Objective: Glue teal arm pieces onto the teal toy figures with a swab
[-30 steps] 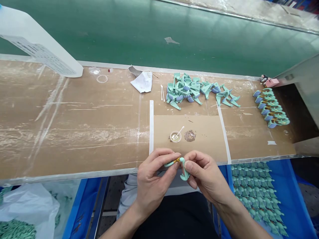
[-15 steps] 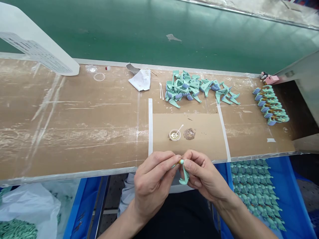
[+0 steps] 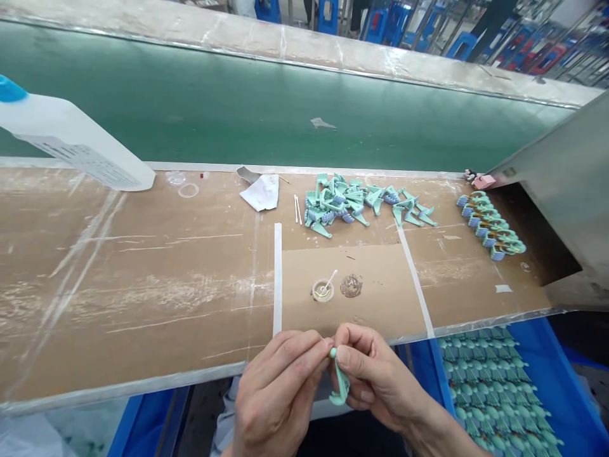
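Between my two hands, just off the bench's front edge, is a small mint-green plastic part [image 3: 341, 384] with a curved lower end and a rounded knob on top. The fingers of my left hand [image 3: 283, 384] pinch close to the knob, over a small yellowish piece that is mostly hidden. My right hand [image 3: 375, 374] grips the green part between thumb and fingers. Beyond the hands, a small round dish [image 3: 323, 291] holds a cotton swab [image 3: 332, 278] in a clear-looking liquid. A dark brown stain [image 3: 351, 285] marks the cardboard beside it.
A pile of green and purple parts [image 3: 335, 203] lies at the back, with two cotton swabs [image 3: 297, 209] to its left. Assembled pieces [image 3: 492, 225] stand in a row at right. A white bottle [image 3: 85, 136] leans in at left. A blue bin [image 3: 547, 362] holds rows of green parts.
The view has tilted up, so the bench and hands sit lower and blue stools appear at the top. Both hands keep their hold on the green part.
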Demonstrator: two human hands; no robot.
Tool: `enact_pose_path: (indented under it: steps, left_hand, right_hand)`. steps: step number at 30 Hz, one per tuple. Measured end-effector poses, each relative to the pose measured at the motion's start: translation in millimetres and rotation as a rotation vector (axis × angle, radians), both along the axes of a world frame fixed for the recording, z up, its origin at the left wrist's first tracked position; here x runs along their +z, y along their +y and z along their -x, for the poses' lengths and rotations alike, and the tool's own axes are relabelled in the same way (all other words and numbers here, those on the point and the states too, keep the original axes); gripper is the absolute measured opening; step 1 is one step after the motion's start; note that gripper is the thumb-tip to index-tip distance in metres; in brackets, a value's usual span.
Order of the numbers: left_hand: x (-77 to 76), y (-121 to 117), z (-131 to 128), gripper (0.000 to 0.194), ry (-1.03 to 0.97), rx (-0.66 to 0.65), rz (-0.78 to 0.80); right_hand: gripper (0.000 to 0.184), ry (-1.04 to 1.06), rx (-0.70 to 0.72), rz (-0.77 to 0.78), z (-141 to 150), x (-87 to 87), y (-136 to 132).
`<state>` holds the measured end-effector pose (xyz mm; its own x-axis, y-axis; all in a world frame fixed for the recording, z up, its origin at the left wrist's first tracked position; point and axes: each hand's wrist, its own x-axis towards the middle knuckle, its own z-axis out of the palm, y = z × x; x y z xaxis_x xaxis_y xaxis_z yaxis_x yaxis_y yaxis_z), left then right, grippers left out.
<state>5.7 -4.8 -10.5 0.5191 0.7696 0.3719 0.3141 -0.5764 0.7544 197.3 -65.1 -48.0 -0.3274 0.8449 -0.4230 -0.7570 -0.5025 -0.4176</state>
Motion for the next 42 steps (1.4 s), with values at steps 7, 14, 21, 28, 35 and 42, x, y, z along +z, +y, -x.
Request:
enact_pose_path:
  steps: [7,14,21,28,35,42]
  left_hand:
    - [8.0,3,1,0.037,-0.009,0.021,0.072]
    - [14.6,8,6,0.027,-0.126,0.027,0.351]
    - [13.5,7,3,0.009,-0.322,0.048,0.604]
    - [0.7,4,-3,0.039,-0.827,-0.011,1.213]
    - [-11.2,-8,-5,0.061,-0.896,-0.030,1.411]
    - [-16.8,-10,0,0.060,-0.796,-0.063,1.259]
  right_hand:
    - [0.062,-0.112,-0.035,0.024,5,5.1,-5]
    - [0.043,-0.246,-0.094,-0.062,6,20.3,-13]
    - [0.037,-0.525,-0.008,-0.113,9,43.5,-22]
    - [0.019,-0.929,-0.292,-0.403,8,49.5,-30]
    - [0.035,-0.977,-0.287,-0.530,12,47.1,-25]
    - [0.039,-0.953,-0.255,-0.577,9,49.1,-19]
